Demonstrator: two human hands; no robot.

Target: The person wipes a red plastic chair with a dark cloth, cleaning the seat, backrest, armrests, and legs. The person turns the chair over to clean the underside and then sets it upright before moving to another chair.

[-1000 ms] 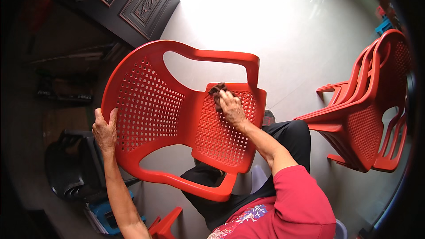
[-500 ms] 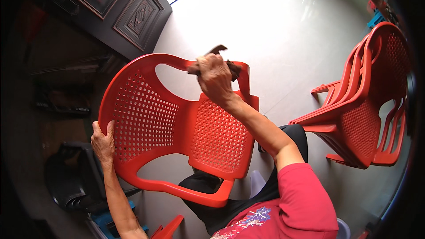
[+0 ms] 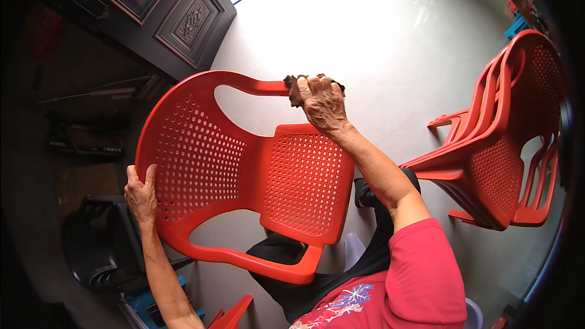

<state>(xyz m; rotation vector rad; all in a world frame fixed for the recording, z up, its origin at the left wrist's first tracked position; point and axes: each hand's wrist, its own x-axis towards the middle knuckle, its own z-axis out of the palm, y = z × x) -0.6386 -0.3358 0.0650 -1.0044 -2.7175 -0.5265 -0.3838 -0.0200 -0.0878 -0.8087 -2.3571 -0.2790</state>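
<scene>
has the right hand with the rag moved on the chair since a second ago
Yes. The right hand with the rag went from the front edge of the red chair seat up to its far armrest.

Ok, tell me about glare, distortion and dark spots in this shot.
Head view: strong glare washes out the pale floor at the top; fisheye bends the stacked red chairs at the right rim; the left side by the dark cabinet is dim; the red chair and both hands look sharp.
</scene>
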